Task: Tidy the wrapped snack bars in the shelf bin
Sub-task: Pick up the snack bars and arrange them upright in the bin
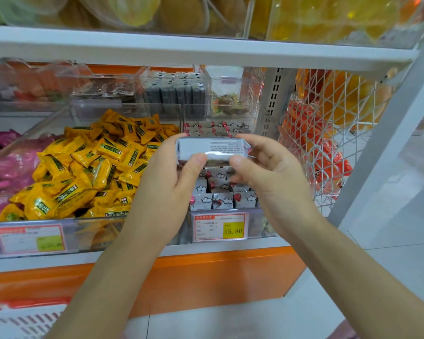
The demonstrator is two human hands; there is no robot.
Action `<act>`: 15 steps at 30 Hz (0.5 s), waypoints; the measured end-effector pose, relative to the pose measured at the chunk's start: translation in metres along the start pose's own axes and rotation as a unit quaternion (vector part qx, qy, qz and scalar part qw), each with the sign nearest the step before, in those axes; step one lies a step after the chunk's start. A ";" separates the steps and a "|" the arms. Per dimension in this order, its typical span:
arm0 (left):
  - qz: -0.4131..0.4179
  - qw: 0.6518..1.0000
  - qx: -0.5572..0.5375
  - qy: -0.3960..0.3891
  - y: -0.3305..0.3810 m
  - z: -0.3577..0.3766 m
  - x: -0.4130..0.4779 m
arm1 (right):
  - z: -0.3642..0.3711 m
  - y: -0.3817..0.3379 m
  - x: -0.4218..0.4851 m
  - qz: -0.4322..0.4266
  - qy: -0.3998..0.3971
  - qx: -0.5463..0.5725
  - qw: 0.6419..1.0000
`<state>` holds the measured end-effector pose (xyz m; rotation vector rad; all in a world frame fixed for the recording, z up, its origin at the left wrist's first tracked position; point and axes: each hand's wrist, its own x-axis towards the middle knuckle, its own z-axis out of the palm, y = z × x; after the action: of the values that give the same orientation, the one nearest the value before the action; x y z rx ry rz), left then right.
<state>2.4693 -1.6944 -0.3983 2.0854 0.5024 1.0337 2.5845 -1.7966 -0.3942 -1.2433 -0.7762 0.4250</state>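
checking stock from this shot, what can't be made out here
Head view only:
- Print on the held snack bars: too small and blurred to read.
- Bin rows beneath: covered by the left hand and right hand.
- Left price tag: price blurred behind glare.

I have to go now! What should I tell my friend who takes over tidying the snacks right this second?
Left hand and right hand: both hold one silver-wrapped snack bar, printed back up, above the bin.
In the bin: white cloud-print bars standing in rows behind the 15.80 price tag.
Done: rows mostly neat.
Left: set the held bar into a row, then straighten any others.
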 end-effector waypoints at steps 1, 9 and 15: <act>-0.001 1.000 0.016 -0.003 -0.002 0.000 0.002 | 0.000 0.000 0.001 -0.012 0.007 -0.015 1.000; -0.009 0.959 0.276 -0.069 -0.024 -0.004 0.015 | -0.009 -0.004 0.051 -0.063 0.154 -0.204 0.965; -0.007 0.956 0.284 -0.074 -0.030 -0.003 0.015 | 0.018 0.005 0.104 -0.116 0.038 -0.400 0.908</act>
<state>2.4753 -1.6644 -0.4124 2.6305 0.8093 0.7706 2.6430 -1.7129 -0.3670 -1.8832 -1.0644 -0.1747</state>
